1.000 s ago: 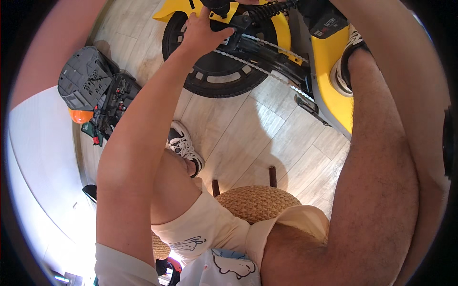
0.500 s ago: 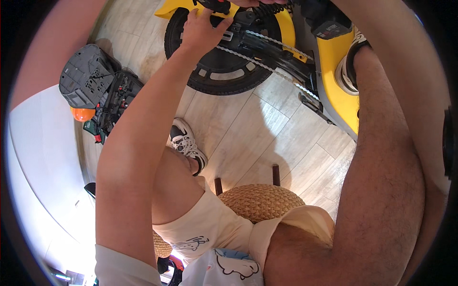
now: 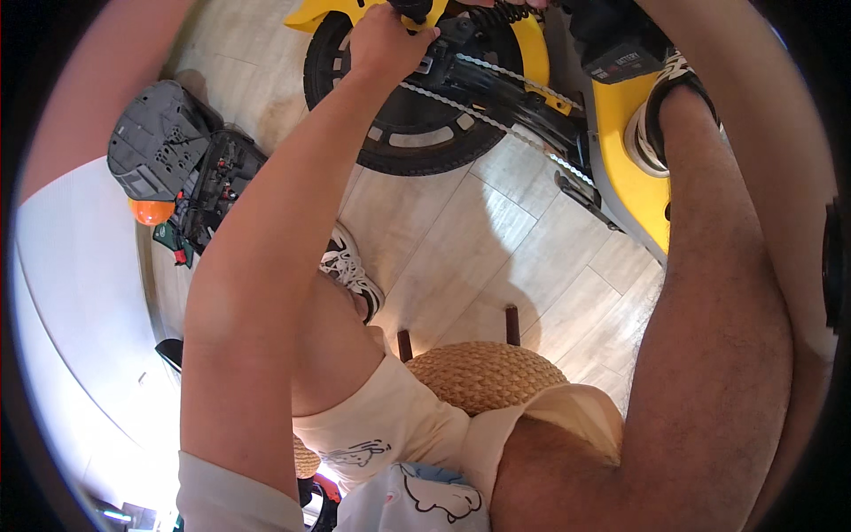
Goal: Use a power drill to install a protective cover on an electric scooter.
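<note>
Head view: L hand (image 3: 387,43) is the nearer one; its thumb is spread off to the right, other fingers up by a black rounded part (image 3: 415,9), which sits btwn thumb & fingers & is cut by the top edge; can't tell if they pinch it; wheel (image 3: 417,115) just below the fingers; black bar (image 3: 501,102) has its long axis running down-right from near the thumb, w/ chain (image 3: 558,161) alongside; battery pack (image 3: 631,64) well right of the fingers; R hand out of frame, can't tell its grip.
</note>
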`<action>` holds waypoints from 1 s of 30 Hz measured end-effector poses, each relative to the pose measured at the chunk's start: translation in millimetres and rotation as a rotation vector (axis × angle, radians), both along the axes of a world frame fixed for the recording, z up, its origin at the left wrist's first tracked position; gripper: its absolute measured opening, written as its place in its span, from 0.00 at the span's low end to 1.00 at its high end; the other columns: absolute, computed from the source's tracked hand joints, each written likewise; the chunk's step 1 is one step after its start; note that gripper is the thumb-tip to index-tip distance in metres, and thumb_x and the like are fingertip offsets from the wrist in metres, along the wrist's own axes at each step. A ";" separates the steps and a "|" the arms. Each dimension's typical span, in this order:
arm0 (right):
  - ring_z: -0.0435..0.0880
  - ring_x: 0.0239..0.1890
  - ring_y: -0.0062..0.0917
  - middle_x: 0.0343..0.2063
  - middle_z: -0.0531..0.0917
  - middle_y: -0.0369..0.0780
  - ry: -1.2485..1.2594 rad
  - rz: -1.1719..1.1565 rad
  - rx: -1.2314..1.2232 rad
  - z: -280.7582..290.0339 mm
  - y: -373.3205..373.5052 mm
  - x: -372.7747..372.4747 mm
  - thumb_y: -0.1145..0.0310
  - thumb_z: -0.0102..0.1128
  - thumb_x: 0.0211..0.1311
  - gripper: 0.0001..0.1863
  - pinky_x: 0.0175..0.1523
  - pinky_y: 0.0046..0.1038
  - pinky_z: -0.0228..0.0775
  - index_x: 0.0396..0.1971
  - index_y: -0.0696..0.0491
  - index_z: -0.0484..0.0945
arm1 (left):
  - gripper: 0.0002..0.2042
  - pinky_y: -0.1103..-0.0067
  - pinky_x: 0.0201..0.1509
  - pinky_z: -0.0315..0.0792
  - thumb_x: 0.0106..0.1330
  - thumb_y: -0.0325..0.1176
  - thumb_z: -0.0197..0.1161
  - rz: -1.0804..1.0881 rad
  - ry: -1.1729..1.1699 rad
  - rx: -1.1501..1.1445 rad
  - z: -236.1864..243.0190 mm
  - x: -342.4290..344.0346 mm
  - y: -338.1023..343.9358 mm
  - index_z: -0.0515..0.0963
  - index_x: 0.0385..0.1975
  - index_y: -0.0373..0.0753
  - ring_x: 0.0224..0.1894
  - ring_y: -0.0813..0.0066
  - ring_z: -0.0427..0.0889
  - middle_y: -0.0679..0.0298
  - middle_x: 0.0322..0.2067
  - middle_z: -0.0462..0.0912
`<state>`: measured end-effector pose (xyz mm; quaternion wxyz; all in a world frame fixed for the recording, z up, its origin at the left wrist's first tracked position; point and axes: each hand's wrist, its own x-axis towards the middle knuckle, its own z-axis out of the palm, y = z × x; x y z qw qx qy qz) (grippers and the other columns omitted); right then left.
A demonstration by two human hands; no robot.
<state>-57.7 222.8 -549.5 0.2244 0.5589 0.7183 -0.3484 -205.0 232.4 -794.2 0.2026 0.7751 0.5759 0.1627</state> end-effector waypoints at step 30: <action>0.74 0.17 0.24 0.18 0.77 0.41 0.001 -0.197 -0.062 -1.4 3.4 1.0 0.76 0.51 0.48 0.05 0.25 0.27 0.65 0.20 0.58 0.77 | 0.29 0.69 0.50 0.76 0.56 0.57 0.68 0.085 0.099 -0.022 5.4 -2.4 0.2 0.79 0.44 0.36 0.45 0.59 0.84 0.56 0.40 0.85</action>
